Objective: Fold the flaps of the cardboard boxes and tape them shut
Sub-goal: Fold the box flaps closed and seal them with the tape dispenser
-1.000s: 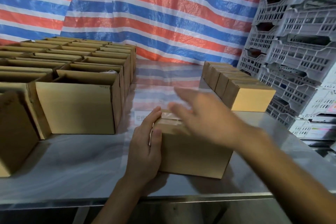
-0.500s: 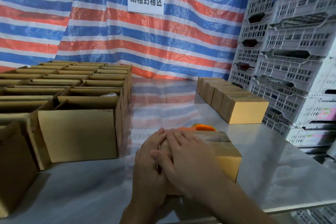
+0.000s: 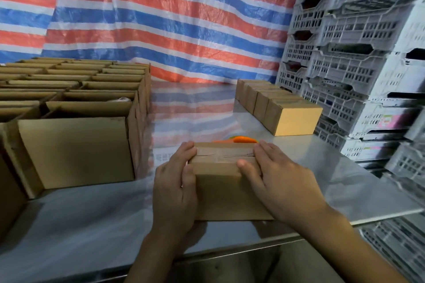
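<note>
on steel table point(image 3: 322, 167), left hand point(image 3: 174, 188) grips taped box point(image 3: 223, 193); right hand point(image 3: 278, 181) presses flat on its top.

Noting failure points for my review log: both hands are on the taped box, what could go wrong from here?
1. The box sits close to the table's front edge; a pull by the left hand might slide it off.
2. The tape shows creases along the seam; unless the right hand presses them flat, it may lift.
3. The orange tape dispenser lies behind the box, so a forward push could knock it.
</note>
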